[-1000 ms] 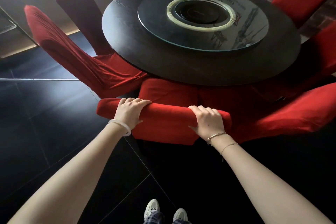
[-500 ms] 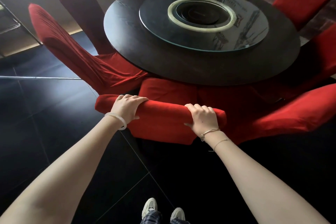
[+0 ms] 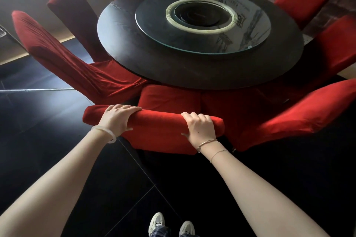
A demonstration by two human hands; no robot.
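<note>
A chair in a red fabric cover [image 3: 159, 127] stands right in front of me, its seat tucked partly under the round dark table [image 3: 192, 71]. My left hand [image 3: 117, 119] grips the left part of the chair's top rail, fingers curled over it. On the right part of the same rail my right hand [image 3: 200, 127] grips with curled fingers and the thumb on the near side. Both arms are stretched out.
A glass turntable [image 3: 204, 44] with a pale ring lies on the table. More red-covered chairs ring the table, one close on the left [image 3: 63, 61] and one close on the right [image 3: 289, 119]. The floor is dark glossy tile. My shoes [image 3: 171, 225] are at the bottom.
The chair with both hands on its rail has moved a little away from me, towards the table. The grips are unchanged.
</note>
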